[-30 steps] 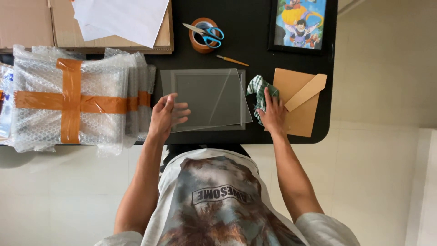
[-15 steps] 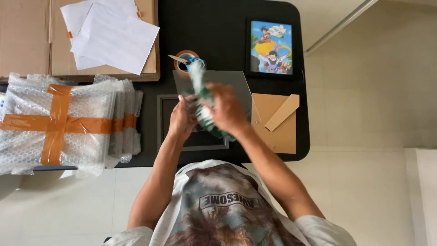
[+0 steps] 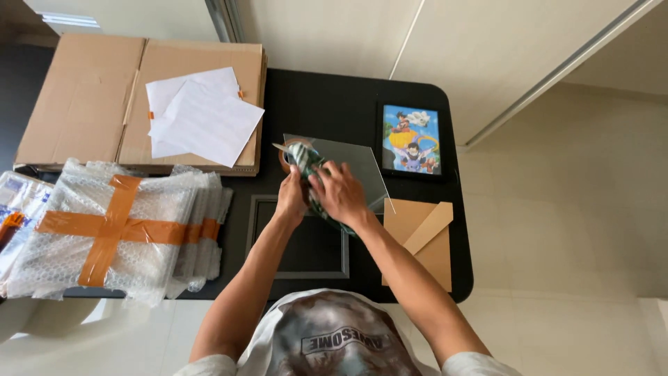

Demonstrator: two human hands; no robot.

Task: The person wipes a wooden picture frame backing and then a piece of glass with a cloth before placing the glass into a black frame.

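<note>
We grip the glass pane (image 3: 362, 170) with our left hand (image 3: 291, 200); our right hand (image 3: 341, 195) presses the green cloth (image 3: 306, 160) against it, above the empty black frame (image 3: 299, 244) near the tabletop's (image 3: 334, 104) front edge.

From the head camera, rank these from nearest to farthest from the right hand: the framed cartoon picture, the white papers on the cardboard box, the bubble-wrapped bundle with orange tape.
1. Framed cartoon picture: just right of the right hand, at the table's far edge.
2. White papers: far left, on the flattened cardboard box.
3. Bubble-wrapped bundle: farthest left, at the table's near edge.
</note>
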